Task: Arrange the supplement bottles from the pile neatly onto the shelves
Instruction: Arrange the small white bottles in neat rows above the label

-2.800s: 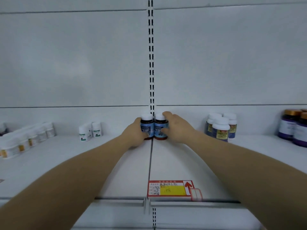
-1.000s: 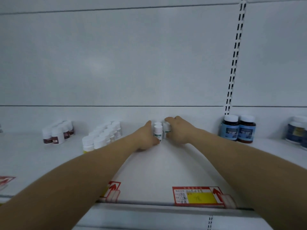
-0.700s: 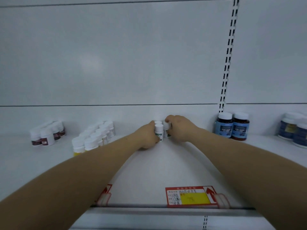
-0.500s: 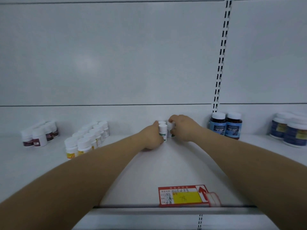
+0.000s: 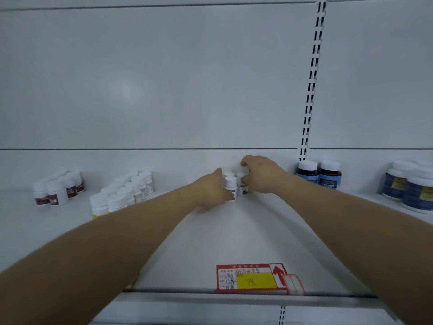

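Well, the biggest thing here is the pale shelf (image 5: 234,242) with its white back panel (image 5: 164,78) and a slotted upright (image 5: 312,90) running up at about 1 o'clock. Both forearms reach to the back wall at 12 o'clock. A few seconds ago the hands were closed around the pair of dark bottles with blue labels (image 5: 317,174). Those now stand alone at 2 o'clock, upright and side by side, so that pair looks placed. The work has shifted one spot to the left, to the small white bottles (image 5: 230,185) with green on their labels. The left hand (image 5: 210,191) cups their left side with a digit hooked round the front one's base. The right hand (image 5: 260,177) is curled over the rear ones and sits a touch higher than half a second ago. I'd judge the cluster is being squared up. Further out sit the big blue bottles (image 5: 412,188) at 3 o'clock, a block of white bottles with yellow labels (image 5: 121,193) at 10 o'clock, and maroon-labelled bottles (image 5: 56,191) at 9 o'clock. A red and yellow price tag (image 5: 253,279) lies at 6 o'clock on the front edge. How many white bottles stand between the hands is hidden by the fingers. The pile itself is out of sight, and the labels are too blurred to read.
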Demonstrator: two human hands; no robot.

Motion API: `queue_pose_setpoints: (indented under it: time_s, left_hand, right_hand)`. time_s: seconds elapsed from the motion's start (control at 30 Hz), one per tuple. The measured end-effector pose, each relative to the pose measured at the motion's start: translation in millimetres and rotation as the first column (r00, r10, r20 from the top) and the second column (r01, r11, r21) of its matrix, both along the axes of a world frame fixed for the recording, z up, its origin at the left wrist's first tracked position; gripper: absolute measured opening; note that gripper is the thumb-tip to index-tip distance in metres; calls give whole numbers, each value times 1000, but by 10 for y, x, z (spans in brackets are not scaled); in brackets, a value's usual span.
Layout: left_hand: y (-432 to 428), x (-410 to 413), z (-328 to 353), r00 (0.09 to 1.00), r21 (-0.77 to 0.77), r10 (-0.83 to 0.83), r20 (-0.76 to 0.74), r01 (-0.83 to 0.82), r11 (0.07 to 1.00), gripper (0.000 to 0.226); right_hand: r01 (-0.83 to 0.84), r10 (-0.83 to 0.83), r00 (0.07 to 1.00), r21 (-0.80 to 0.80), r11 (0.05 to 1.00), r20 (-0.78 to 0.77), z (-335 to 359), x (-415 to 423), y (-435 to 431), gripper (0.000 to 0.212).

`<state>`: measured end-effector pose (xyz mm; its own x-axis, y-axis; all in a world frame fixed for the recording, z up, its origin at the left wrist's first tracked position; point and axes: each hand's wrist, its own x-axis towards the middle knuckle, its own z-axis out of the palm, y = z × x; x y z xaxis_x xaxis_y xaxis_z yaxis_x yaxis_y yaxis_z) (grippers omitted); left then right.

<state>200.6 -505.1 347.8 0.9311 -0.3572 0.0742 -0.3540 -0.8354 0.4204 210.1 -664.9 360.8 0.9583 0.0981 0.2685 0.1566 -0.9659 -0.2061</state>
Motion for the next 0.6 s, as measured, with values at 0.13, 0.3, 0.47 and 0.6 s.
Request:
queue_pose_setpoints:
  time_s: [0.13,0.3,0.47,0.6]
  left_hand:
    - [186,-169,260,995,68,12,98,-19,997,72]
    - [662,-328,443,981,182,76,178,-109,977,71]
    - [1266,-426,462,972,184,155,175,-187,965,72]
    - [1725,-461,436,968,155,193,160,-218,964,73]
  right_hand:
    - [-19,18,997,17,1000,69,254,-54,79,51]
    - [-79,80,993,-19,997,85,375,-158,452,58]
    - [-127,129,992,-80,989,12,389,-269,920,64]
    - [-153,153,988,-76,985,-9,377,-314,1325,65]
